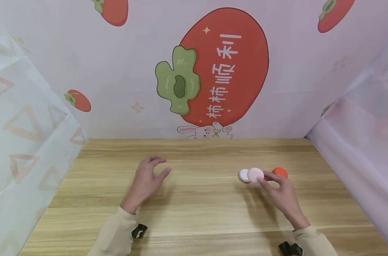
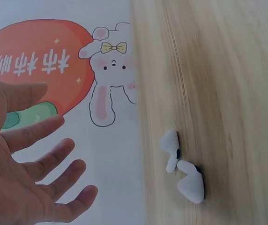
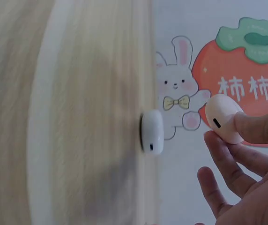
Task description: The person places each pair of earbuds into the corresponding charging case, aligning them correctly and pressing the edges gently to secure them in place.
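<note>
My right hand point(image 1: 283, 197) pinches a round pale pink earbud case point(image 1: 255, 175) between thumb and fingers, held above the table. In the right wrist view a black slot shows on the edge of the pink case point(image 3: 222, 116). A white earbud case point(image 1: 244, 175) lies on the table, partly hidden by the pink one. Just past the right fingers sits an orange round case point(image 1: 280, 172). My left hand point(image 1: 145, 183) hovers with fingers spread, holding nothing. Two white earbuds point(image 2: 191, 183) lie on the table in the left wrist view; the head view does not show them.
The wooden table point(image 1: 200, 213) ends at a back wall sheet point(image 1: 117, 71) printed with persimmons and a rabbit. Sheets also hang at the left point(image 1: 24, 124) and right point(image 1: 366, 131). Beige sleeves and black wrist devices are on both arms.
</note>
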A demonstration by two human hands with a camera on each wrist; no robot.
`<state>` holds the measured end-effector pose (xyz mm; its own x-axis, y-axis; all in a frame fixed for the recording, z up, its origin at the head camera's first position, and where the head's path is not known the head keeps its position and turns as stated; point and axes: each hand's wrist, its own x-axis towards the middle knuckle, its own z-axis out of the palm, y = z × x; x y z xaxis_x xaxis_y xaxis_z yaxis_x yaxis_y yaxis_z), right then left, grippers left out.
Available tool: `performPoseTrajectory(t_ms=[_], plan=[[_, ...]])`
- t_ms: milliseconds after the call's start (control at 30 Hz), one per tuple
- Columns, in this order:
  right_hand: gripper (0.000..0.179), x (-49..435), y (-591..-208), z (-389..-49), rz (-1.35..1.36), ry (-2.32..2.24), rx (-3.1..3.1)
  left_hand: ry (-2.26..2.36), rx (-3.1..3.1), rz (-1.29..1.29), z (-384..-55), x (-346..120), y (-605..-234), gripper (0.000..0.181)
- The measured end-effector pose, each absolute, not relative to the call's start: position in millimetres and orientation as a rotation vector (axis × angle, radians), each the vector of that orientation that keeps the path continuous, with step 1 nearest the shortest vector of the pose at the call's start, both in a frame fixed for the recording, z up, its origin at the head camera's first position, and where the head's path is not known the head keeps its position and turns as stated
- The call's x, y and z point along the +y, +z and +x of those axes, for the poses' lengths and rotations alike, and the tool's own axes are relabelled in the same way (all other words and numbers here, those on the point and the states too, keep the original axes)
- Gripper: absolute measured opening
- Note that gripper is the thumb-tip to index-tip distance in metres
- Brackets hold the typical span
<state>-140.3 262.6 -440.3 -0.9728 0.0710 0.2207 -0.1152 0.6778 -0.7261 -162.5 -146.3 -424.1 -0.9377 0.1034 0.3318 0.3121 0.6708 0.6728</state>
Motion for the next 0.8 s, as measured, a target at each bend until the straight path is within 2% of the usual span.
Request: performPoseTrajectory(t_ms=[333, 800], plan=[[0.046, 292, -449, -140, -0.144, 1.063, -2.783, -1.115, -2.638, -0.326, -164, -149, -423, 0.033], [0.049, 312, -462, -152, -0.237, 1.025, -2.871, -1.115, -2.666, -0.315, -162, -151, -421, 0.034]])
